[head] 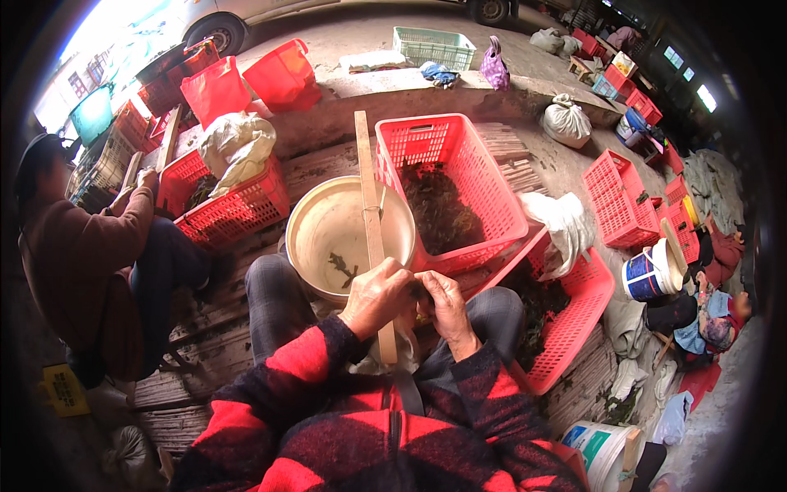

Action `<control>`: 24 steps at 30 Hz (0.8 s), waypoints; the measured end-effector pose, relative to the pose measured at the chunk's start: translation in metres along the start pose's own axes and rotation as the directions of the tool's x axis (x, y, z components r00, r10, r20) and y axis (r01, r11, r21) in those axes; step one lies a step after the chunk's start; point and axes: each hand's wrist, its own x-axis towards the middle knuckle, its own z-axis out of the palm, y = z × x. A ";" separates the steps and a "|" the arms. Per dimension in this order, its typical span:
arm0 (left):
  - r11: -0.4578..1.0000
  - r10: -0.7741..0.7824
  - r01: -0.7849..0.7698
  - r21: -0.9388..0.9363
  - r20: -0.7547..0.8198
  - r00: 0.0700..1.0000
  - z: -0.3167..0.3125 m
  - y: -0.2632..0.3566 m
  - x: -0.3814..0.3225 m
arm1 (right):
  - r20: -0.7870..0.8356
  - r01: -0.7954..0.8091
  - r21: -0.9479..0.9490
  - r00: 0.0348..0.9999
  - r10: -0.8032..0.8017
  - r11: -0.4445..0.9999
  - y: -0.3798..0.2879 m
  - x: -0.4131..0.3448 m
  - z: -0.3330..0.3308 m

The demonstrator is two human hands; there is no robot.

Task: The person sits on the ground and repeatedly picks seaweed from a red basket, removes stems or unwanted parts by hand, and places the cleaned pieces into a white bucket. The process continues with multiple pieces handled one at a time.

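Observation:
My left hand (380,296) is over a wooden slat (371,209), its fingers closed on a small dark clump of what looks like seaweed (422,295). My right hand (449,312) meets it from the other side, thumb and fingertips pinching the same clump. Fingers hide most of the clump. The slat crosses a cream plastic bucket (313,212) between my knees and is tied near its middle. One dark, branched scrap (342,265) lies on the bucket's floor. Beyond the bucket, a red plastic crate (492,178) holds a dark, leafy heap (439,209).
A second red crate (584,320), tilted by my right knee, holds dark leafy matter and a white sack (562,227). To the left a seated person (92,246) works at another red crate (237,206). Other people sit at far right. A concrete ledge (344,123) runs behind the crates.

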 end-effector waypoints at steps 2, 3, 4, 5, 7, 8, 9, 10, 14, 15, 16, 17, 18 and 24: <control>0.973 -0.156 0.157 -0.167 0.023 0.988 0.003 -0.006 -0.003 | -0.027 0.003 -0.019 1.000 -0.004 1.000 -0.001 0.000 0.002; 0.937 -0.237 0.241 -0.253 0.045 0.970 0.004 -0.010 -0.005 | -0.029 0.011 -0.011 1.000 -0.011 1.000 -0.001 0.000 0.003; 0.920 -0.265 0.272 -0.282 0.064 0.962 0.006 -0.015 -0.007 | -0.013 0.011 0.023 1.000 -0.011 1.000 0.000 0.000 0.002; 0.843 -0.314 0.326 -0.428 0.101 0.944 0.008 -0.018 -0.010 | -0.014 0.024 0.001 1.000 -0.024 1.000 0.002 0.001 0.002; 0.563 -0.447 0.489 -0.666 0.252 0.858 0.013 -0.022 -0.014 | 0.019 0.037 0.011 0.999 -0.037 0.999 0.004 0.001 -0.002; 0.561 -0.427 0.448 -0.696 0.220 0.877 0.013 -0.024 -0.016 | 0.020 0.034 0.034 0.999 -0.035 0.999 0.006 0.002 -0.004; 0.516 -0.442 0.466 -0.719 0.242 0.864 0.012 -0.026 -0.018 | 0.020 0.030 0.057 0.999 -0.032 0.998 0.008 0.002 -0.006; 0.453 -0.458 0.488 -0.746 0.275 0.845 0.010 -0.028 -0.018 | 0.027 0.022 0.089 0.999 -0.024 0.996 0.009 0.003 -0.008; 0.201 -0.550 0.373 -0.906 0.211 0.808 -0.005 -0.040 -0.020 | -0.121 0.114 0.251 0.989 -0.086 0.961 0.009 0.008 -0.015; 0.219 -0.538 0.367 -0.904 0.202 0.818 -0.010 -0.043 -0.021 | -0.137 0.108 0.223 0.987 -0.079 0.969 0.008 0.007 -0.016; 0.211 -0.533 0.371 -0.904 0.212 0.819 -0.012 -0.045 -0.022 | -0.117 0.109 0.181 0.989 -0.089 0.977 0.006 0.008 -0.016; 0.188 -0.507 0.352 -0.917 0.216 0.834 -0.013 -0.047 -0.023 | -0.099 0.096 0.168 0.992 -0.080 0.981 0.005 0.008 -0.016; 0.221 -0.527 0.381 -0.898 0.219 0.821 -0.015 -0.051 -0.024 | -0.065 0.084 0.058 0.995 -0.081 0.995 0.003 0.009 -0.017; 0.294 -0.559 0.513 -0.807 0.290 0.777 -0.023 -0.073 -0.030 | 0.233 0.304 -0.580 0.951 -0.204 0.755 0.000 0.019 -0.012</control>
